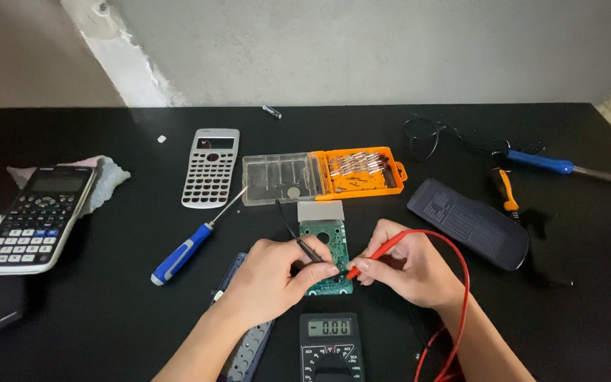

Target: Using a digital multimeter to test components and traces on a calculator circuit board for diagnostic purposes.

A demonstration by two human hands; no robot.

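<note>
I pinch the black probe [304, 244] in my left hand [277, 272] and the red probe [380, 251] in my right hand [408, 269], both tips resting on the lower part of the green circuit board [329, 255], which lies flat on the black table [107, 311] just above the multimeter [331, 346]. To do this well, I judge I should keep my wrists braced, press each tip onto one contact only, and glance down at the display without shifting either tip.
</note>
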